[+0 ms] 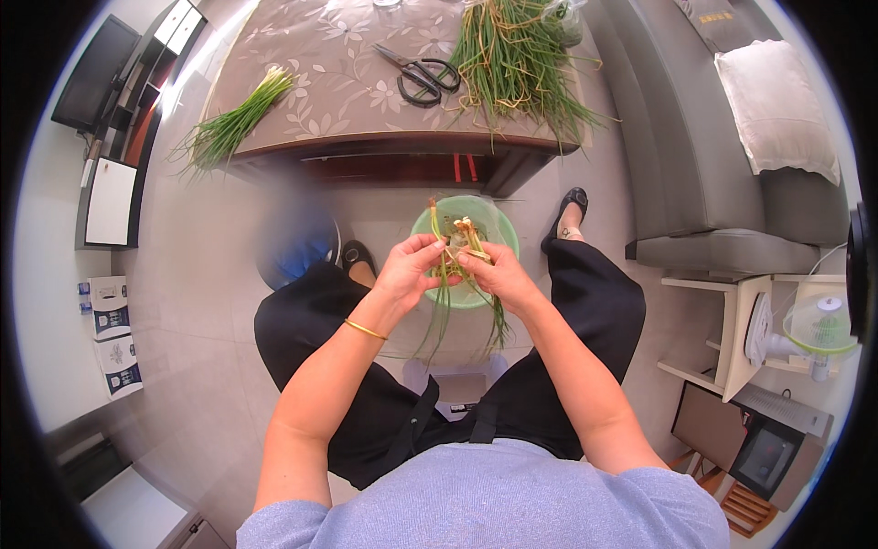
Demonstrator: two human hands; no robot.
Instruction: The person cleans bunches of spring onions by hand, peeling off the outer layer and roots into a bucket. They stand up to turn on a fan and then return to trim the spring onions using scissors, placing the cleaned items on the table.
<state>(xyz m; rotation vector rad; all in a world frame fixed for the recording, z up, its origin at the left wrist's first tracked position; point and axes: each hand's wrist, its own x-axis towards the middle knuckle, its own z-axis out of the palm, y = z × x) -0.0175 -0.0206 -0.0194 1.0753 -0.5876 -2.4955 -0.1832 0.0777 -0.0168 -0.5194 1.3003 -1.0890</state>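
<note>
Both hands are over a light-green plastic basin (506, 226) on the floor between my feet. My left hand (417, 266) pinches a single scallion stalk (435, 218), its brownish root end pointing up and its green leaves hanging down. In my right hand (499, 273) is a small bunch of scallions (470, 235), roots up, leaves trailing below the palm. Scraps of scallion show inside the basin, partly hidden by my hands. On the table lie a large heap of scallions (514, 62) and, to the left, a neat bundle of scallions (247, 117) with white ends.
Black-handled scissors (420, 77) rest on the floral tablecloth (329, 75), beside the heap. A clear plastic bag (568, 24) sits at the heap's far side. Left of the basin stands a bin with a blue liner (298, 243), partly blurred. A grey sofa (658, 137) runs along the right.
</note>
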